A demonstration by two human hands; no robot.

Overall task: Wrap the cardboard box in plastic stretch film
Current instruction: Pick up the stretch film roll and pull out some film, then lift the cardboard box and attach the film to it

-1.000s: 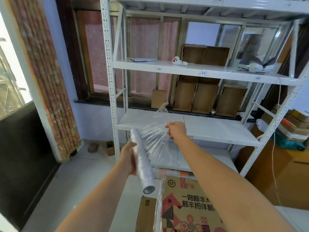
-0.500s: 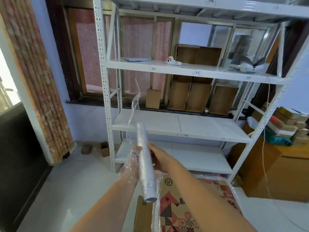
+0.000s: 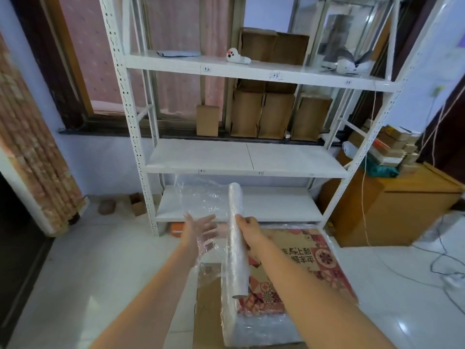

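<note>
From the head camera, the right hand (image 3: 247,229) is wrapped tight around the roll of stretch film (image 3: 235,238), which stands almost upright and leans a little. A loose sheet of film (image 3: 201,200) spreads out from the roll to the left. The left hand (image 3: 201,231) is flat with its fingers spread wide, just behind that sheet, holding nothing. The printed cardboard box (image 3: 302,263) lies on the floor below both hands, with some film already on its near side. A white metal shelf rack (image 3: 246,157) stands behind.
</note>
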